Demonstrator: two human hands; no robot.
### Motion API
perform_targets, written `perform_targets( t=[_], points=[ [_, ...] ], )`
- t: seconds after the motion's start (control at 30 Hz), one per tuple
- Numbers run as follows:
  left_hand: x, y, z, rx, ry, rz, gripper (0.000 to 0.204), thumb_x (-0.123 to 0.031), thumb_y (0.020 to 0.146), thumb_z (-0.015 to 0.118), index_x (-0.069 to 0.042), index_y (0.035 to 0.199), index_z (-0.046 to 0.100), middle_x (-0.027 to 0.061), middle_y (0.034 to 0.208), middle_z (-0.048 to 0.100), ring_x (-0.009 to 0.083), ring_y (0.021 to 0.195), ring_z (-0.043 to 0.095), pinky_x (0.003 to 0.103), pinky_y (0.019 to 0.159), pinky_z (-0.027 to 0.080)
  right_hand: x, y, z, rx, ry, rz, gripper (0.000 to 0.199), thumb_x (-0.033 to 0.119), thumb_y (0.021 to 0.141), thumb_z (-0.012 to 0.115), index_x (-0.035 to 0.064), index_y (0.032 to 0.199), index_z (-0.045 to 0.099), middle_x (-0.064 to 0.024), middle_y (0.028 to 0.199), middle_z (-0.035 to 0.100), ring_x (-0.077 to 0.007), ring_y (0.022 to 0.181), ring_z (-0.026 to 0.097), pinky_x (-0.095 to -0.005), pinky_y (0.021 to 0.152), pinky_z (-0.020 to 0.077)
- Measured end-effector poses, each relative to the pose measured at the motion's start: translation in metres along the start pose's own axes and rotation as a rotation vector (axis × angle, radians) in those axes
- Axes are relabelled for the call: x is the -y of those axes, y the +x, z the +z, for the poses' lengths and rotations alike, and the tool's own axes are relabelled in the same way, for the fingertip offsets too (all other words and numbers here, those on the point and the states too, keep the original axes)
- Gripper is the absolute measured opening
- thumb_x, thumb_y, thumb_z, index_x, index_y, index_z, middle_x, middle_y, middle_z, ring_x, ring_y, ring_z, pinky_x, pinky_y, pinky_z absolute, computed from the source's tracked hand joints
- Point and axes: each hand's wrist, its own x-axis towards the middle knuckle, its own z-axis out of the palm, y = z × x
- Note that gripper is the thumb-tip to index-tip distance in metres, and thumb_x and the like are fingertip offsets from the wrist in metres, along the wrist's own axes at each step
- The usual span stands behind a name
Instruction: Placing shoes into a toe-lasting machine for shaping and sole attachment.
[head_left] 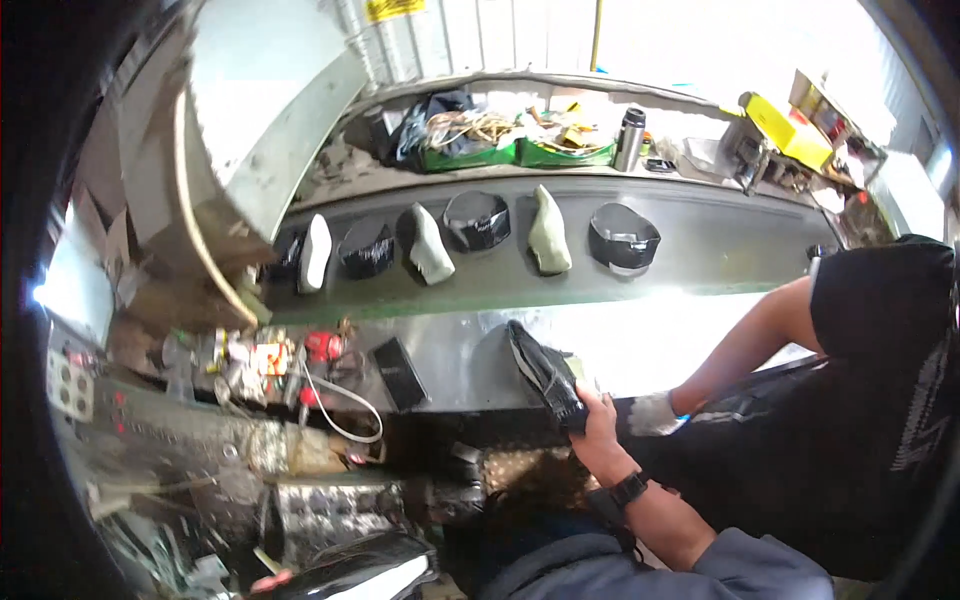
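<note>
My right hand (598, 425), with a dark watch on the wrist, is closed round the heel end of a shiny black shoe upper (543, 370). Its toe points away from me over the bench edge, and a pale greenish part shows beside my fingers. Low at the left, only a few fingers of my left hand (272, 581) are visible, at the end of another black shoe (365, 562) with a white underside. The rest of that hand is cut off by the picture's lower edge.
Pale shoe lasts (547, 235) and black curved pieces (624, 238) alternate along a dark conveyor belt (700, 230). A co-worker in black stands right, a white-gloved hand (655, 413) near mine. Green bins (468, 157) and a flask (629, 140) stand behind; machinery (340, 508) lies left.
</note>
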Motion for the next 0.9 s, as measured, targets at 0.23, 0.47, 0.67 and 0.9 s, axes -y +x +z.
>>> perform_targets(
  t=[0.23, 0.47, 0.67, 0.9],
  points=[
    [0.122, 0.031, 0.183, 0.803, -0.092, 0.156, 0.034, -0.015, 0.095, 0.053, 0.000, 0.123, 0.040, 0.0242, 0.112, 0.061, 0.0329, 0.099, 0.064, 0.047, 0.095, 0.050, 0.025, 0.005, 0.003, -0.008, 0.342, 0.119, 0.040, 0.011, 0.084, 0.075, 0.0085, 0.119, 0.057, -0.0085, 0.102, 0.068, -0.0242, 0.088, 0.069, -0.0437, 0.076, 0.0593],
    [0.234, -0.005, 0.288, 1.146, -0.014, 0.368, 0.041, -0.003, 0.090, 0.060, 0.004, 0.126, 0.042, 0.0229, 0.125, 0.058, 0.0333, 0.117, 0.057, 0.041, 0.102, 0.043, 0.099, 0.027, -0.056, -0.077, 0.634, -0.156, 0.040, 0.023, 0.086, 0.076, 0.0107, 0.120, 0.059, -0.0103, 0.111, 0.069, -0.0297, 0.097, 0.068, -0.0537, 0.079, 0.0583],
    [0.215, 0.033, 0.249, 1.420, 0.292, 0.268, 0.044, -0.005, 0.085, 0.071, 0.003, 0.127, 0.059, 0.0223, 0.124, 0.065, 0.0333, 0.113, 0.064, 0.038, 0.095, 0.051, 0.178, 0.132, -0.153, -0.258, 0.739, -0.499, 0.034, 0.035, 0.093, 0.064, 0.0116, 0.119, 0.062, -0.0084, 0.110, 0.071, -0.0310, 0.097, 0.069, -0.0557, 0.076, 0.0553],
    [0.260, 0.003, 0.264, 1.818, 0.488, -0.440, 0.071, -0.011, 0.077, 0.072, 0.003, 0.142, 0.045, 0.0194, 0.129, 0.060, 0.0274, 0.126, 0.052, 0.038, 0.103, 0.044, 0.323, 0.238, -0.125, -0.380, 0.233, -0.614, 0.074, 0.044, 0.093, 0.067, 0.0013, 0.145, 0.037, -0.0234, 0.144, 0.040, -0.0358, 0.129, 0.045, -0.0525, 0.090, 0.0552]
  ],
)
